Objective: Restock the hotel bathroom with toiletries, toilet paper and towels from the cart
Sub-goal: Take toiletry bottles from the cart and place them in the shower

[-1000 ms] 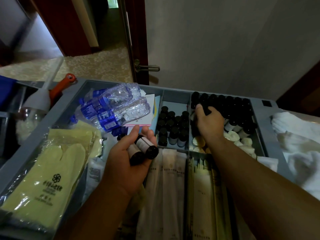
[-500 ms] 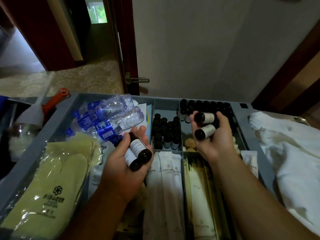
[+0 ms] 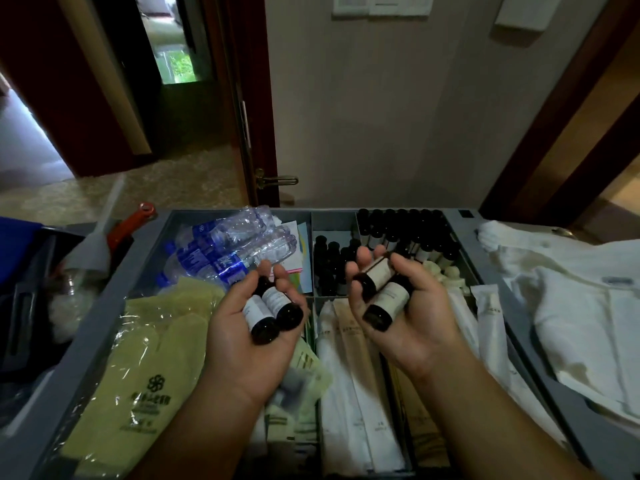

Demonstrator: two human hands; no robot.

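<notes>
We cradle two dark bottles (image 3: pixel 269 308) in our left hand (image 3: pixel 254 336), palm up, fingers curled round them. They lie side by side, long axes running 11 to 5 o'clock, dark ends toward 5. Our right hand (image 3: pixel 414 317) curls round another pair (image 3: pixel 382 289), axes 1 to 7 o'clock, dark ends toward 7, above the cart tray (image 3: pixel 145 244).

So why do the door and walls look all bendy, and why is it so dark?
Head view: the wide-angle lens bends straight lines near the edges, like the door frame; dim light makes the stocked bottles merge into black; the glove wrapper glints; labels on the held bottles in the left hand and right hand are too soft to read.
</notes>
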